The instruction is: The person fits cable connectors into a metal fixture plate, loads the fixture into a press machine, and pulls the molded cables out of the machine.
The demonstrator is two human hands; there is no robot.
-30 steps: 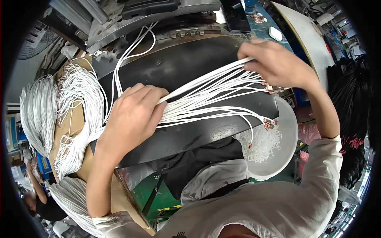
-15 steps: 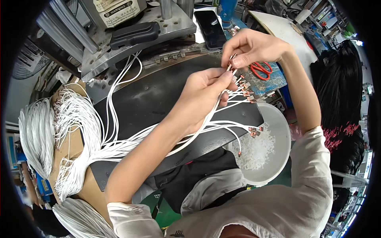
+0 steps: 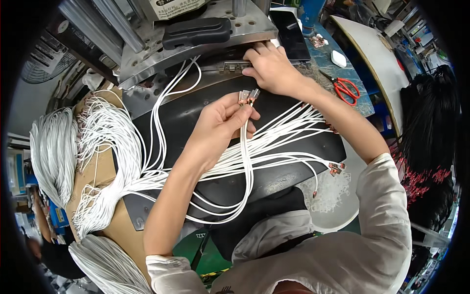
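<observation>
Several white cables (image 3: pixel 246 161) rise in a loop into my left hand (image 3: pixel 215 130), pinched between thumb and fingers. Their small metal connectors (image 3: pixel 248 97) with copper-coloured parts stick up above the thumb. My right hand (image 3: pixel 276 71) reaches to the slotted metal bar (image 3: pixel 230 66) at the front of the press. Its thumb and fingers are bent but apart, and I see no cable in them; the fingertips are partly hidden. More white cables (image 3: pixel 279 132) fan across the black board (image 3: pixel 210 93) below my hands.
The metal press plate (image 3: pixel 254 27) carries a black handle-like block (image 3: pixel 197 33). Red-handled scissors (image 3: pixel 346 91), a white case (image 3: pixel 338 59) and a phone (image 3: pixel 289 34) lie to the right. A tub of clear bits (image 3: pixel 333 223) stands below the board's edge. White cable bundles (image 3: pixel 54 152) hang left.
My right hand has left the cable ends and moved left to the metal bar. My left hand has shifted left and turned the connectors upward. The whole view has shifted a little.
</observation>
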